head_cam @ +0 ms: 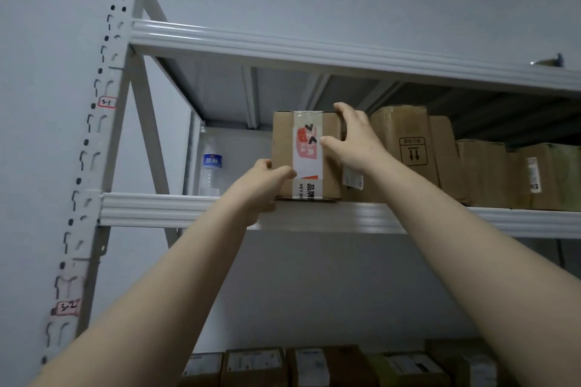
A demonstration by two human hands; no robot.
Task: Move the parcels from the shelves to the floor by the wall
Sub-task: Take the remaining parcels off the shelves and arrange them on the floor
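Note:
A small brown cardboard parcel (284, 154) with white and red tape stands at the front edge of the middle shelf (157, 209), leftmost in a row of boxes. My left hand (262, 188) grips its lower left corner, thumb on the front face. My right hand (355, 140) holds its upper right side, fingers curled over the top edge and thumb on the taped front. Both arms reach up to it.
More cardboard parcels (405, 148) line the same shelf to the right. A clear water bottle (211, 171) stands left of the held parcel. Several labelled boxes (254, 364) fill the shelf below. The grey upright post (94, 148) stands at the left, another shelf beam (314, 52) above.

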